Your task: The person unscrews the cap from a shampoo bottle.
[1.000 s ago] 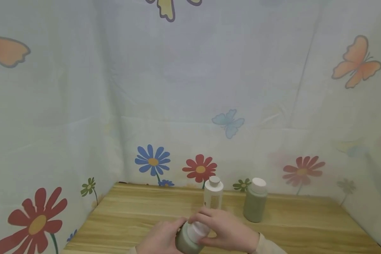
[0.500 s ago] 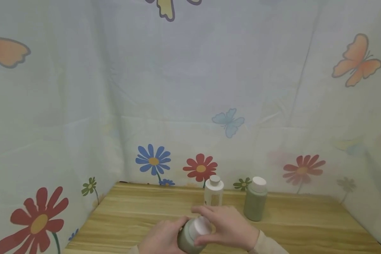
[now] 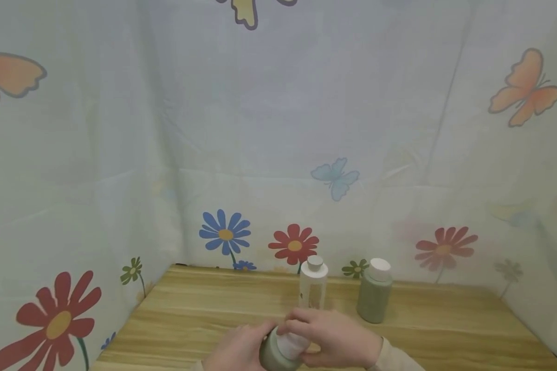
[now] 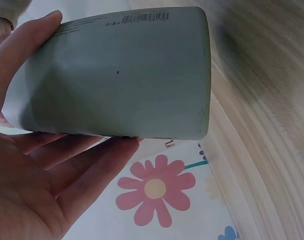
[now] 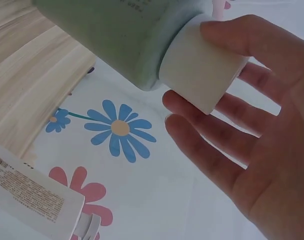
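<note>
A grey-green bottle [image 3: 274,353] with a white cap [image 3: 291,344] is held tilted above the near part of the table. My left hand [image 3: 239,347] grips its body, thumb on one side and fingers under the other in the left wrist view, where printed text and a barcode show on the bottle [image 4: 131,75]. Around the white cap [image 5: 204,67] the thumb and fingers of my right hand [image 3: 336,336] take hold. In the head view that hand covers part of the cap. The cap sits on the bottle's neck.
Just behind my hands a white bottle [image 3: 313,283] with a small cap stands upright. A second grey-green bottle [image 3: 374,299] with a white cap stands to its right. Flower-printed cloth [image 3: 269,201] hangs behind and beside the wooden table [image 3: 204,293].
Half a second ago my right fingers were spread and lifted off the cap's far side; now they curl round it again. The left hand keeps its grip, and the standing bottles have not moved.
</note>
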A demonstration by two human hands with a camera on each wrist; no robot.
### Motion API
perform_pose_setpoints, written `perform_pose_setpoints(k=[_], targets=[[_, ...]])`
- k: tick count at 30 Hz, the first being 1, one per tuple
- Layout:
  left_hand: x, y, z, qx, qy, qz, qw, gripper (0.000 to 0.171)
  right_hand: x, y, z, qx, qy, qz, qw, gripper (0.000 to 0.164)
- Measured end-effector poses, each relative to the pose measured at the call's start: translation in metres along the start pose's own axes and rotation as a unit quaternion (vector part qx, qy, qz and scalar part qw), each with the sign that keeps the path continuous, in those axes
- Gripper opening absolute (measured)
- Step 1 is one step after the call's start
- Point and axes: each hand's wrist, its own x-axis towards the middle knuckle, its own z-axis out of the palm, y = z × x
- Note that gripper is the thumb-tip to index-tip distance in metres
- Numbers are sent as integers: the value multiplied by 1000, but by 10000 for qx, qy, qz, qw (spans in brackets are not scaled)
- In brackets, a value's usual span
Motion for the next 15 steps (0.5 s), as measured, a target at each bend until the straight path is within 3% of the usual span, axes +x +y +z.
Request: perform_pose_setpoints(k=[5,8,11,15], targets=[[-1,-2,1,58,25,36,10000,67,-1,0,-1,256,-189,-154,9994,50],[-2,-3,2,325,149,254,9990,67,-2,0,-1,605,-268,225,9976,52],[-3,-1,1,432,222,362,9982,67,-2,-1,-2,856,-391,858,9919,60],[-4,1,0,275,154,297,9991,64,-1,-2,-1,760,-396,1307,9877,60]])
